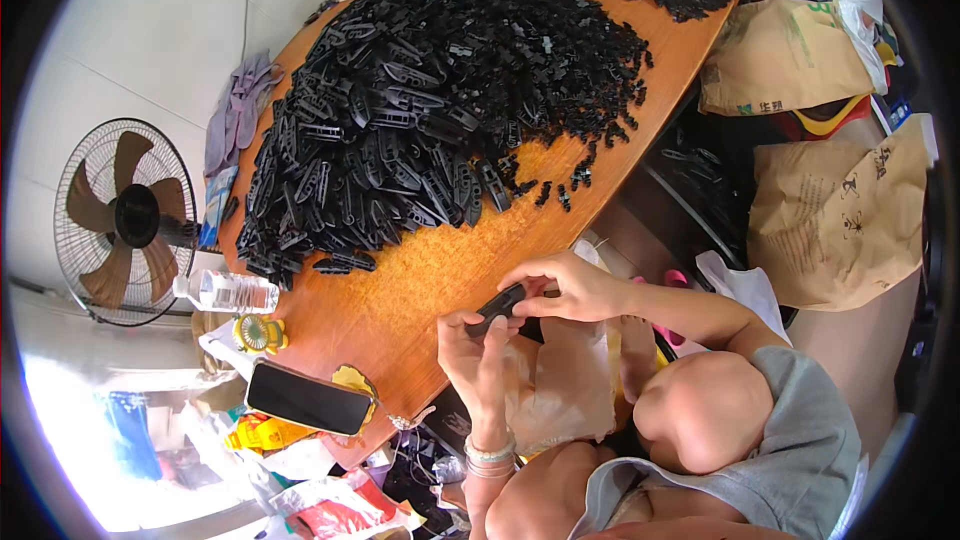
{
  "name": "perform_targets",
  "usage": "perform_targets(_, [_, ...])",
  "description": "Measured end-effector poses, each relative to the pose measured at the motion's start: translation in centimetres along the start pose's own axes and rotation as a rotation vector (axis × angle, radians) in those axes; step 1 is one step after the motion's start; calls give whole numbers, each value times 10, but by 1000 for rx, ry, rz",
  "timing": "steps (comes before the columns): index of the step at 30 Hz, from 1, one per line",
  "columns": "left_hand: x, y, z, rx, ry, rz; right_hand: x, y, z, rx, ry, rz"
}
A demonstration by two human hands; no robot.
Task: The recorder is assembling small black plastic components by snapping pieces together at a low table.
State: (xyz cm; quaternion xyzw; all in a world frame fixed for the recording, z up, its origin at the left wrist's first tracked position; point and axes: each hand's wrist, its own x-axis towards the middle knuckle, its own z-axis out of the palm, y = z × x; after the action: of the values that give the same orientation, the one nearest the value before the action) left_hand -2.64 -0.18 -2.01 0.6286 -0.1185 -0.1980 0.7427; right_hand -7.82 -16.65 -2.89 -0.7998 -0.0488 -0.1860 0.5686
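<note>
Over the near edge of the wooden table (400, 350), I hold a black elongated plastic part (493, 310) between both hands. My left hand (471, 362) grips its lower end with thumb and fingers. At the upper end, the fingers of my right hand (568, 287) are pinched against the part; whether they hold a second small piece cannot be seen. Beyond my hands lies a large heap of similar long black plastic parts (370, 155). Small black plastic pieces (540, 50) are heaped against its right side, several scattered toward the table edge.
A phone (308, 397), a small yellow fan (258, 333) and a clear bottle (232, 292) sit at the left. A standing fan (130, 220) is beside the wall. Brown sacks (840, 220) stand at the right, and an open paper bag (560, 385) is below my hands.
</note>
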Motion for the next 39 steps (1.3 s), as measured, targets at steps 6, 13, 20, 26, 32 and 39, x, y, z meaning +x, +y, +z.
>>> perform_targets(6, [3,-4,-5,107,-95,39,-9,8,0,259,-66,299])
perform_targets(13, [-5,2,18,174,28,22,-14,3,1,453,-56,433])
perform_targets(20, [-7,-4,14,445,-31,286,-10,2,-13,295,-70,229])
perform_targets(26, [63,5,-49,785,233,259,-18,30,-15,225,-68,204])
perform_targets(32, [157,-4,-99,1265,577,583,54,60,-35,-911,305,-123])
perform_targets(39, [165,-14,-120,976,429,287,51,75,-38,-817,385,-81])
